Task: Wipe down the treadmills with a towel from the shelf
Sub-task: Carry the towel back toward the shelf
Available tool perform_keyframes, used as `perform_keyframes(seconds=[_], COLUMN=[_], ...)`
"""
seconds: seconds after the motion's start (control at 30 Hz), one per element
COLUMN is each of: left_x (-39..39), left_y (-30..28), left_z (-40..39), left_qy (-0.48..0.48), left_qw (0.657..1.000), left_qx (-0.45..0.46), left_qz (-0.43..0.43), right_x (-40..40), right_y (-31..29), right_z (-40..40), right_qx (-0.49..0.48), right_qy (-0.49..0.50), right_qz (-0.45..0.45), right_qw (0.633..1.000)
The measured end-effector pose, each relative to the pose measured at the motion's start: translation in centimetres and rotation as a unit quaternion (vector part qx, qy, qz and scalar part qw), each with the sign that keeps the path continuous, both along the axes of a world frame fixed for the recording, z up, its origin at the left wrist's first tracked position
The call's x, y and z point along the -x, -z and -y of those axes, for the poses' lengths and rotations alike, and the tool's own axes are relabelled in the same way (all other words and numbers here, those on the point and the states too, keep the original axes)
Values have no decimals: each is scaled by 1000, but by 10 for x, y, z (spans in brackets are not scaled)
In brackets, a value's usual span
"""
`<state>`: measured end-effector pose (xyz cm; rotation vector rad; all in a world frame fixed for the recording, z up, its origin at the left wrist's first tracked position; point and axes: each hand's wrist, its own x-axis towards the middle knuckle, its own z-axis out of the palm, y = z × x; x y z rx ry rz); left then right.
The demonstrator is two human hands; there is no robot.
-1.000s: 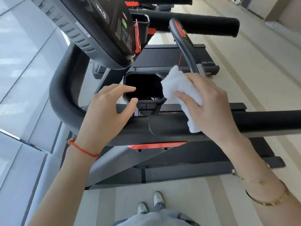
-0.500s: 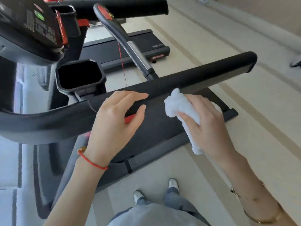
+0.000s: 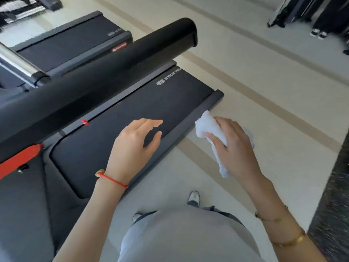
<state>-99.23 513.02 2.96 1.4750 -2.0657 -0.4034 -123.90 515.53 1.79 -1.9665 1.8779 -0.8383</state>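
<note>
A black treadmill fills the left of the head view, its padded handrail [image 3: 98, 72] running diagonally above the dark running belt [image 3: 132, 114]. My right hand [image 3: 236, 148] grips a crumpled white towel [image 3: 207, 127] in the air, just off the belt's right side rail [image 3: 190, 118]. My left hand [image 3: 134, 146] hovers over the belt with relaxed fingers, holding nothing and apart from the handrail.
A second treadmill [image 3: 71, 42] stands behind the first. A dark speckled surface [image 3: 332, 205] rises at the right edge. Someone's legs and shoes [image 3: 319, 33] stand at the top right beside black equipment. Pale tiled floor [image 3: 245, 76] lies to the right of the treadmill.
My view has swung right, away from the console. Both hands have come off the handrail and now hang past it over the belt, the right still carrying the towel.
</note>
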Motion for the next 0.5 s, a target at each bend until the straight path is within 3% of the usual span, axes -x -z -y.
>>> perform_keyframes(seconds=[0.5], left_x=[170], left_y=[27], left_z=[104], left_qy=[64], left_qw=[997], left_qx=[-38], left_qz=[9], right_x=[179], right_y=[30], right_z=[55], right_qx=[-52], right_qy=[106], right_qz=[14], right_qw=[993])
